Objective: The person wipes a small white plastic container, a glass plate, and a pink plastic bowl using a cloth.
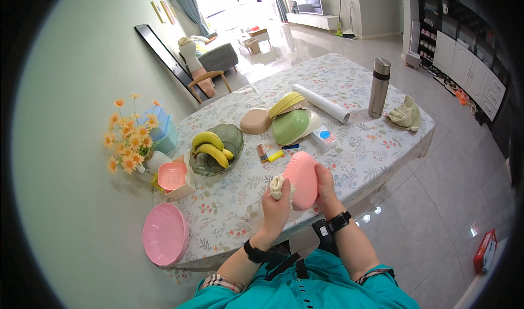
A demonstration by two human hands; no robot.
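Over the near edge of the table I hold up a pink ribbed plastic basket point(302, 179), tilted on its side with its ribbed outer face toward me. My right hand point(326, 188) is closed on its right rim. A bunched cream cloth point(277, 186) is gripped in my left hand point(275, 209) and pressed to the basket's left side; some of those fingers are hidden behind it. Just beyond are a yellow marker-like stick point(275, 156), a brown-and-orange tube point(262, 153) and a small dark blue item point(290, 147).
Green, yellow and beige baskets point(292, 126) lie mid-table beside a white roll point(322, 103) and a clear box point(324, 138). A steel flask point(379, 88) and green cloth point(405, 113) stand right. Bananas in a glass bowl point(233, 140), flowers point(131, 137) and a pink basin point(166, 234) are left.
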